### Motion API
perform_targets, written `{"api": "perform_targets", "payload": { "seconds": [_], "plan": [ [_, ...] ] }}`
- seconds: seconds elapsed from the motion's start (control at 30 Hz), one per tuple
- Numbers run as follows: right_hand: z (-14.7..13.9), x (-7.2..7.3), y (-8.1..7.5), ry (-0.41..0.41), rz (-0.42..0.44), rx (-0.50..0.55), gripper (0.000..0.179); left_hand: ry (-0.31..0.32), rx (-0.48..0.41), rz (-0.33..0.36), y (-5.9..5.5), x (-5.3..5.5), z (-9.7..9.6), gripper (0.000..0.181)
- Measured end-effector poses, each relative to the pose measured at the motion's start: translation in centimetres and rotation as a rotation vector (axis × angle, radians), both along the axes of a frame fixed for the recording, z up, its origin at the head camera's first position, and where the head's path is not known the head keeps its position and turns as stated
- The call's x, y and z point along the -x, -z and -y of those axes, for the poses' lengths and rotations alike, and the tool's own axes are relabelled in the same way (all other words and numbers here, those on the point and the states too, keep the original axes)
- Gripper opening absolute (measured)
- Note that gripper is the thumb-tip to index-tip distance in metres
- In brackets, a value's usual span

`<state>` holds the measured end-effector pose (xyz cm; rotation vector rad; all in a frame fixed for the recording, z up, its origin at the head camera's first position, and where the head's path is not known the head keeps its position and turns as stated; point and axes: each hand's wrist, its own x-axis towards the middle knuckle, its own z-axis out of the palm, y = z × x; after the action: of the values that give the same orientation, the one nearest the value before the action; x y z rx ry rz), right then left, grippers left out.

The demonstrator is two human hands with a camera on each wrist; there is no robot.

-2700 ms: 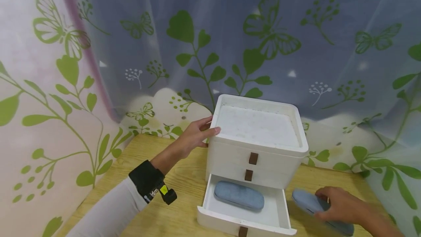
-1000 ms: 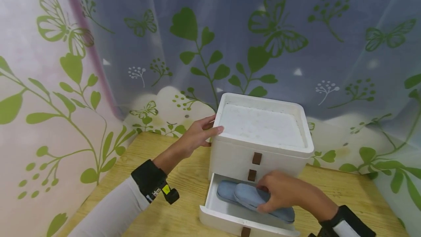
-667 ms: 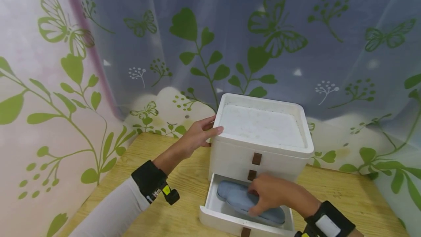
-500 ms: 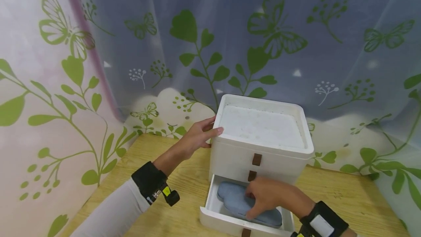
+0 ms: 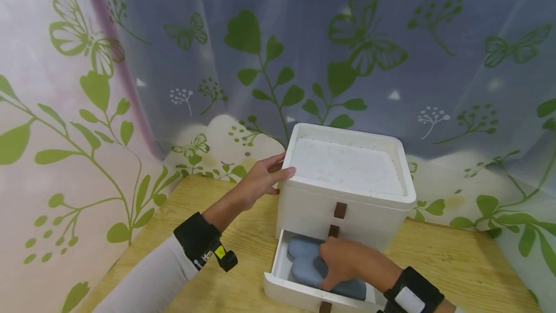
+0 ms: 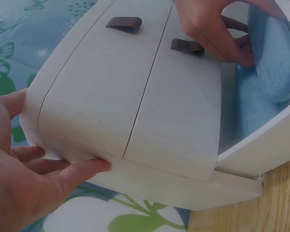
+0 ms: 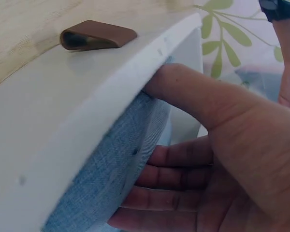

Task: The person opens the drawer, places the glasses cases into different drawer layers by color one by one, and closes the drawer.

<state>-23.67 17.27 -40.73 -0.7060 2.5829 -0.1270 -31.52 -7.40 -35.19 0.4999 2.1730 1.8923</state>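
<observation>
Two blue fabric-covered glasses cases lie in the pulled-out bottom drawer (image 5: 282,279) of a white drawer unit (image 5: 304,206). My right hand (image 5: 347,262) grips the front glasses case (image 5: 307,270) from above. In the right wrist view its thumb is between this case and the drawer front, with the fingers along the case's other side. The rear glasses case (image 5: 299,248) lies behind, partly covered by the front case and the hand. My left hand (image 5: 256,182) rests against the unit's left side, thumb at the top edge, fingers spread along the side.
The unit's top is a shallow white tray (image 5: 347,168) with a raised rim. Two upper drawers are closed, with brown pull tabs (image 5: 340,210). Everything stands on a wooden table (image 5: 243,255), before a curtain (image 5: 208,62) printed with leaves and butterflies.
My right hand has carried the front glasses case from the table at right into the drawer, then lower and slightly left beside the other case. The left hand has kept its place on the unit.
</observation>
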Motion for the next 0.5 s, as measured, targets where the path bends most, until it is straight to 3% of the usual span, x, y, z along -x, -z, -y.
{"api": "perform_targets", "payload": {
  "seconds": [0.2, 0.5],
  "plan": [
    [0.6, -0.1, 0.7, -0.047, -0.068, -0.074, 0.04, 0.012, -0.003, 0.0, -0.1, 0.0, 0.0, 0.072],
    [1.0, -0.4, 1.3, -0.225, -0.222, -0.088, 0.038, 0.01, 0.007, 0.003, -0.1, 0.0, 0.0, 0.072]
  ]
}}
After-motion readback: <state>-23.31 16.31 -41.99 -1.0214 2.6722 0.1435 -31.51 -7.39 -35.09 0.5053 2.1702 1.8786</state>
